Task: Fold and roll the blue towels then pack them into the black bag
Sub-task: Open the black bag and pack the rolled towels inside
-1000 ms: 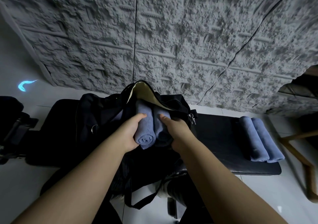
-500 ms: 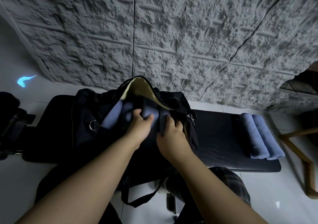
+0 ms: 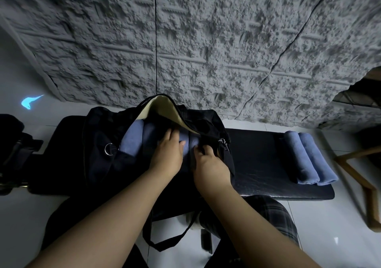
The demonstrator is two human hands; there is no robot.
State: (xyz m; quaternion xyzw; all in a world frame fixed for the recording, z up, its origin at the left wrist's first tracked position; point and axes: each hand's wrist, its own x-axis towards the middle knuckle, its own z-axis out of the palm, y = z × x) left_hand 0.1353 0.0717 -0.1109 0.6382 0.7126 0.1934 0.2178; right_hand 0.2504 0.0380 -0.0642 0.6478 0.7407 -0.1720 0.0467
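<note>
Both hands are now pushing two rolled blue towels [image 3: 186, 142] deeper inside the black bag [image 3: 99, 144]: left hand [image 3: 168, 154] pressing flat, right hand [image 3: 208, 162] curling around one. Two rolled towels [image 3: 307, 156] are waiting right of the bag.

rolled blue towels [image 3: 132, 138] in open black bag [image 3: 99, 144]

A rough, grey, stone-textured wall [image 3: 206, 41] fills the upper view, split by thin dark seams. Below it lies a pale, glossy tiled floor [image 3: 329, 236]. A long black padded bench [image 3: 263, 164] runs across the middle. A wooden frame [image 3: 362, 177] stands at the right edge. A small blue glow [image 3: 29, 102] shines at the left. The light is dim.
</note>
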